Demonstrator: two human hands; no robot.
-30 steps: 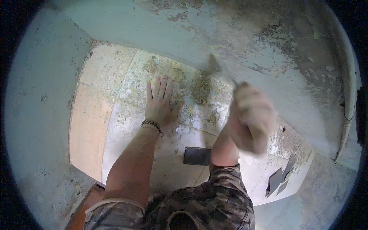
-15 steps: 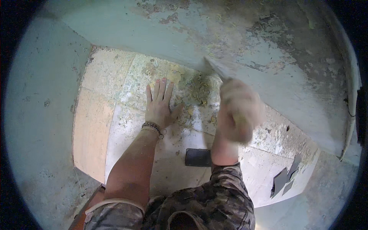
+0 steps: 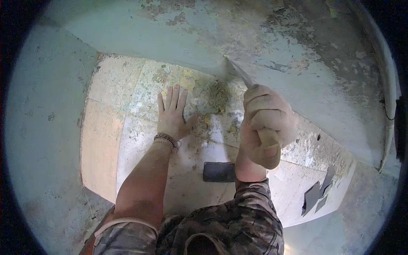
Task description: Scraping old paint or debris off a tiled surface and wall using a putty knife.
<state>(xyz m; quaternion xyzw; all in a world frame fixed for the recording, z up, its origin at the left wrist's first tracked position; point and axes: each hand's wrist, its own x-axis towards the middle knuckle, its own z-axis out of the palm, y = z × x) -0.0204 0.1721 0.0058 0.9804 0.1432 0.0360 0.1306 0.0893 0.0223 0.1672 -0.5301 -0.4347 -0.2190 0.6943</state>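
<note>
One hand, the left [image 3: 173,123], is laid flat on the debris-strewn pale surface [image 3: 102,144], its fingers slightly apart and thumb spread, a brace best placed clear of the blade's path. Farther right, a dark flat rectangle [image 3: 219,171] is seen on that surface, and beyond it the scraper [image 3: 241,73] is pointed toward the peeling green wall [image 3: 170,38], though contact cannot be told. With the right hand [image 3: 267,119] clamped around the handle, short, low-angled strokes are probably best made.

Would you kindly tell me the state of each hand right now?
Left hand: open, fingers spread over the flake-strewn surface.
Right hand: closed, holding a bladed scraper.
</note>
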